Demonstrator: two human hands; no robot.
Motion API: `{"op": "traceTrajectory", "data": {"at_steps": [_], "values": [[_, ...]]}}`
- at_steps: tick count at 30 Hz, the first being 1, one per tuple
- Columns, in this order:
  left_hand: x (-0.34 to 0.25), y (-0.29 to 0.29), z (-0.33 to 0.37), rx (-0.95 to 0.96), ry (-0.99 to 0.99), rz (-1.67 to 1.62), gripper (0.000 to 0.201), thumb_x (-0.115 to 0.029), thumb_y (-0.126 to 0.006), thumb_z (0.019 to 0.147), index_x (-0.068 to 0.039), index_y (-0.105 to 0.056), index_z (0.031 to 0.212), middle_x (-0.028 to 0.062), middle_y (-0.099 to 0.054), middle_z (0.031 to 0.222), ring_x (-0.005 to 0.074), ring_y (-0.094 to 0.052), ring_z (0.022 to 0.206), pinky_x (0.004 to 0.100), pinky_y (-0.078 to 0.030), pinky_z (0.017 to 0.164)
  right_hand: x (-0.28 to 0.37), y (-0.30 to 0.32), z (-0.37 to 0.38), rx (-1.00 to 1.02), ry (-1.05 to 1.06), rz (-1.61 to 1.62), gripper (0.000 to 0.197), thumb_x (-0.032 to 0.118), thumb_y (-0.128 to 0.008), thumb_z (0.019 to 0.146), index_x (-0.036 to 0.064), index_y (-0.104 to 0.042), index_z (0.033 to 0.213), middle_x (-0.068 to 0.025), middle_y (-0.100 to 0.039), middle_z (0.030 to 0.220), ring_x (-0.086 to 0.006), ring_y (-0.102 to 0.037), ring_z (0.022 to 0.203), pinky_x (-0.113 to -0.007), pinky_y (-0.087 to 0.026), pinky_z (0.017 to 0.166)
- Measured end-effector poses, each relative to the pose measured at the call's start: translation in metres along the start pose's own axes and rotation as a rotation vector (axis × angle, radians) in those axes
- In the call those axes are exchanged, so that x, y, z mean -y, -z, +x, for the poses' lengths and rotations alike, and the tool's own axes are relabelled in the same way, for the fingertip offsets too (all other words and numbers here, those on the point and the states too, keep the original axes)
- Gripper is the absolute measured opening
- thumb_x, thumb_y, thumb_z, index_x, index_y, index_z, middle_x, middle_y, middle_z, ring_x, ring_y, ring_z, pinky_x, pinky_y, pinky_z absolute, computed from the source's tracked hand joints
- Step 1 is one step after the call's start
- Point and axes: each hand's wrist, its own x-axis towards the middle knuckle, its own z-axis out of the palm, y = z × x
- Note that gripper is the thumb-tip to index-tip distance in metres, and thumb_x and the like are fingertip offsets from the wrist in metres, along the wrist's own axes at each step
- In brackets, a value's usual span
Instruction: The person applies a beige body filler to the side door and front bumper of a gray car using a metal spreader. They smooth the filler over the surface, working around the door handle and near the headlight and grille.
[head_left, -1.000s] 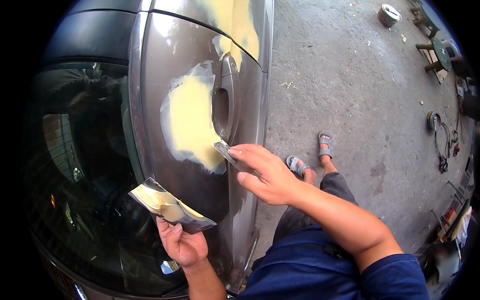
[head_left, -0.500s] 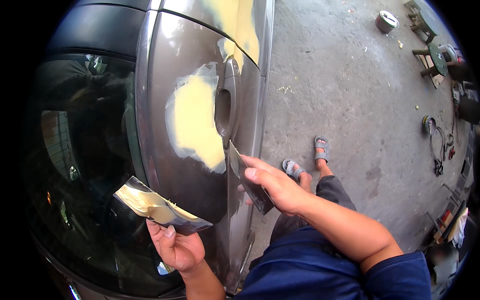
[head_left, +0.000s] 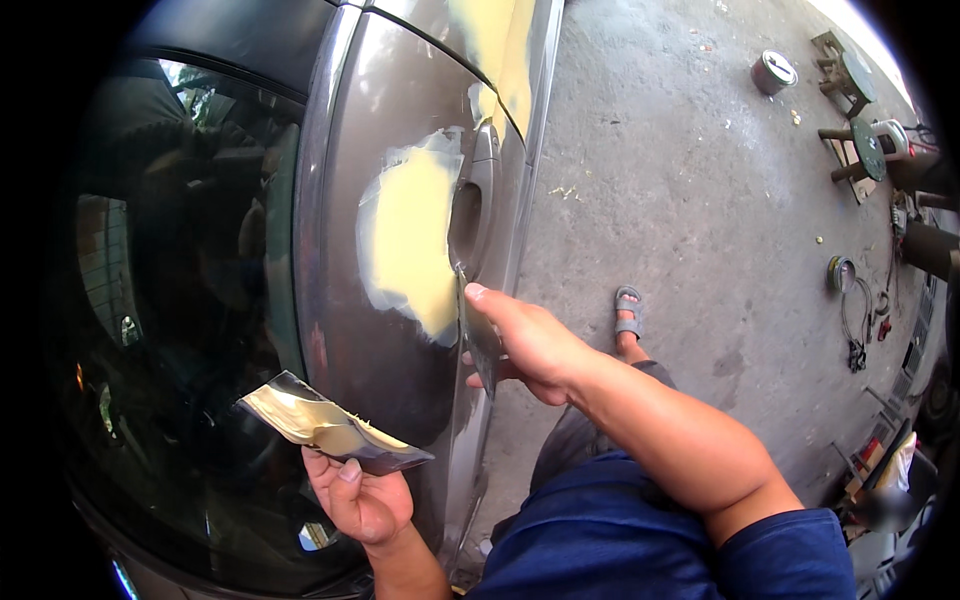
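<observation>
My left hand (head_left: 360, 500) grips a dark flat putty plate (head_left: 395, 458) by its lower edge, in front of the car window. Cream-yellow filler (head_left: 320, 418) is spread thickly over its top. In my right hand (head_left: 530, 340) is a dark thin spreader (head_left: 481, 335), held nearly edge-on between thumb and fingers. The spreader's upper corner is at the lower end of the door handle (head_left: 482, 190), beside a pale yellow filler patch (head_left: 410, 235) on the brown-grey car door (head_left: 375, 375). Whether the spreader touches the door I cannot tell.
The dark car window (head_left: 200, 300) lies left of the door. More yellow filler (head_left: 500, 45) covers the panel beyond the handle. On the concrete floor (head_left: 670, 180) to the right stand a paint can (head_left: 773, 72), small stools (head_left: 862, 150), a round tin (head_left: 841, 271) and a cable (head_left: 855, 325).
My right hand and the spreader have moved up and left toward the handle's lower end, and the spreader has turned more upright. The plate stays in my left hand; the view has shifted slightly.
</observation>
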Motion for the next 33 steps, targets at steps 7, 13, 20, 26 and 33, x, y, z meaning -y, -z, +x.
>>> {"op": "traceTrajectory", "data": {"at_steps": [7,13,20,26,33], "values": [[-0.002,0.009,0.004,0.038,-0.054,-0.014,0.053,-0.004,-0.049,0.077,0.003,-0.043,0.129,0.0165,-0.057,0.117,0.0272,-0.057,0.104,0.0375,-0.045,0.096,0.005,-0.021,0.010,-0.063,0.010,-0.063,0.064,0.051,-0.037,0.095,0.0042,-0.041,0.139,-0.0159,-0.045,0.131,-0.0238,-0.053,0.104,-0.033,-0.054,0.071],[-0.004,0.014,0.005,0.042,-0.073,-0.030,0.052,-0.005,-0.049,0.078,0.002,-0.044,0.129,0.0167,-0.058,0.117,0.0273,-0.058,0.103,0.0376,-0.045,0.095,0.008,-0.036,0.013,-0.129,0.136,-0.259,0.071,0.052,-0.039,0.097,-0.0028,-0.035,0.141,-0.0222,-0.044,0.133,-0.0318,-0.051,0.108,-0.038,-0.051,0.082],[-0.001,0.017,0.007,0.034,-0.071,-0.027,0.053,-0.005,-0.049,0.078,0.002,-0.043,0.130,0.0170,-0.058,0.117,0.0276,-0.058,0.103,0.0385,-0.046,0.096,-0.013,-0.058,0.004,-0.275,0.362,-0.669,0.081,0.051,-0.039,0.096,-0.0154,-0.025,0.139,-0.0349,-0.032,0.132,-0.0477,-0.042,0.122,-0.041,-0.036,0.103],[-0.004,0.020,0.011,0.056,-0.050,-0.027,0.056,-0.004,-0.049,0.078,0.002,-0.040,0.132,0.0167,-0.057,0.116,0.0278,-0.058,0.104,0.0392,-0.046,0.095,-0.043,-0.072,-0.014,-0.272,0.547,-0.945,0.070,0.042,-0.047,0.097,-0.0113,-0.030,0.139,-0.0328,-0.033,0.132,-0.0467,-0.047,0.117,-0.043,-0.040,0.100],[-0.007,0.020,0.011,0.092,-0.011,-0.048,0.057,-0.002,-0.047,0.077,0.003,-0.039,0.133,0.0157,-0.055,0.121,0.0267,-0.055,0.111,0.0388,-0.042,0.100,-0.045,-0.010,-0.020,-0.107,0.200,-0.346,0.067,0.041,-0.046,0.096,0.0007,-0.028,0.146,-0.0113,-0.041,0.131,-0.0182,-0.050,0.105,-0.033,-0.050,0.084]]}}
